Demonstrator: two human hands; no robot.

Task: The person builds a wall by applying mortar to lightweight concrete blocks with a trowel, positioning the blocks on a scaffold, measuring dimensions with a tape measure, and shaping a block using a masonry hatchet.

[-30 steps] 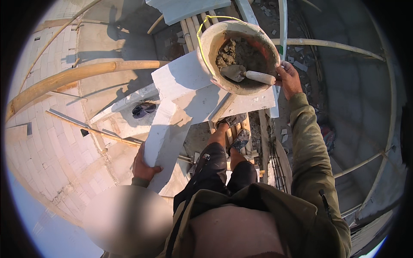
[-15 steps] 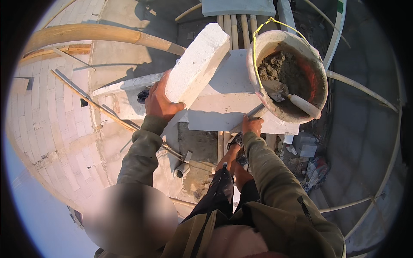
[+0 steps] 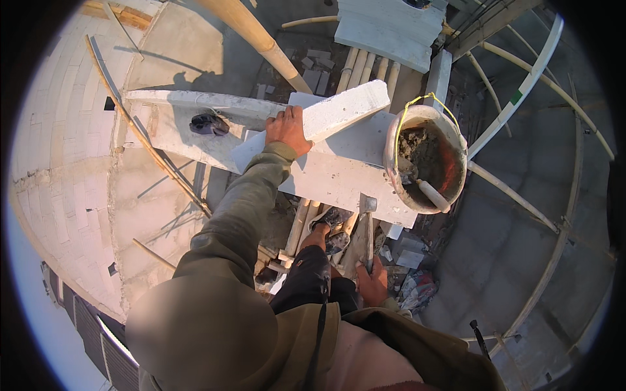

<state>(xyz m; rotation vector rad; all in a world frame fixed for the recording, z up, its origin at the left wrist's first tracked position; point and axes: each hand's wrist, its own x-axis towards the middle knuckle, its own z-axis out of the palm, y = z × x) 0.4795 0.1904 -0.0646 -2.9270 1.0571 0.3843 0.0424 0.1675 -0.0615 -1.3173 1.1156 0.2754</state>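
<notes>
My left hand (image 3: 289, 130) grips the near-left end of a long white block (image 3: 349, 107), which lies slanted over paler slabs on the platform. My right hand (image 3: 373, 283) is low near my legs, closed around the handle of a hammer (image 3: 370, 228). The hammer's head points away from me, by the near edge of a white slab (image 3: 339, 176). To the right stands a bucket (image 3: 393, 156) with a yellow handle, holding grey mortar (image 3: 422, 146). A trowel (image 3: 430, 194) rests in it, its grip leaning on the near rim.
Bamboo poles (image 3: 261, 39) cross the space at left and far side; more poles (image 3: 512, 195) run along the right. Rubble and bags (image 3: 417, 287) lie below the platform. A dark bundle (image 3: 208, 124) sits on the ledge at left. A grey board (image 3: 391, 29) lies at the far side.
The white block, held raised and tilted before, is now lower and lies across the slabs. My right hand has drawn back toward me with the hammer. The view has shifted.
</notes>
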